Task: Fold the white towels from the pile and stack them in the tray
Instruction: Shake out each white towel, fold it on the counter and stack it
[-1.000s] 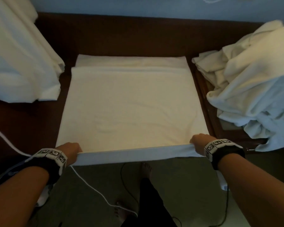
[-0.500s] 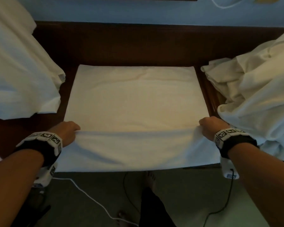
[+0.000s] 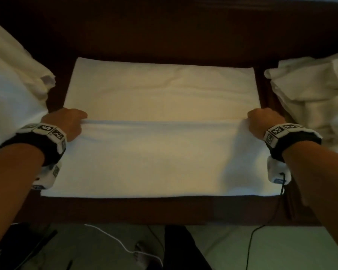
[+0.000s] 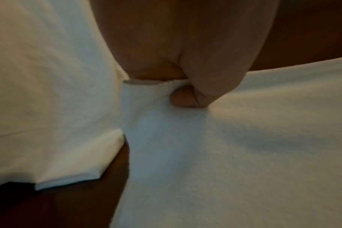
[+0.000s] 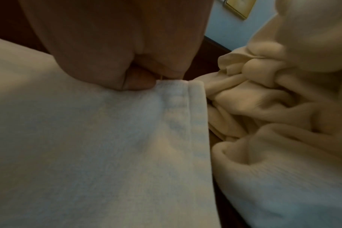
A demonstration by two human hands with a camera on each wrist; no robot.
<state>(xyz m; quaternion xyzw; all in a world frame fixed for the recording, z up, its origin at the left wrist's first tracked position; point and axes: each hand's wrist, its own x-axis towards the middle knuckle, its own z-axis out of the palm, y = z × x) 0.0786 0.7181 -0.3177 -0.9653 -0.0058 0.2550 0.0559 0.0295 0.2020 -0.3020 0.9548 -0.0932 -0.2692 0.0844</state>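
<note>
A white towel (image 3: 160, 94) lies spread on the dark wooden table (image 3: 125, 209), its near half folded up over the far half. My left hand (image 3: 70, 121) pinches the folded edge at its left corner (image 4: 146, 88). My right hand (image 3: 261, 121) pinches the same edge at the right corner (image 5: 178, 89). The lifted edge runs straight between both hands across the middle of the towel. A crumpled pile of white towels (image 3: 310, 94) lies at the right, right beside my right hand (image 5: 273, 123). No tray shows in any view.
White cloth (image 3: 12, 84) lies heaped at the left, touching my left wrist, with a folded corner (image 4: 68, 182) on the wood. Cables (image 3: 125, 248) trail on the floor below the table's front edge. A dark wooden back panel (image 3: 164, 26) rises behind the towel.
Both hands have carried the towel's near edge from the table's front edge up and away over the towel, to about its middle. My view has tipped down and closer.
</note>
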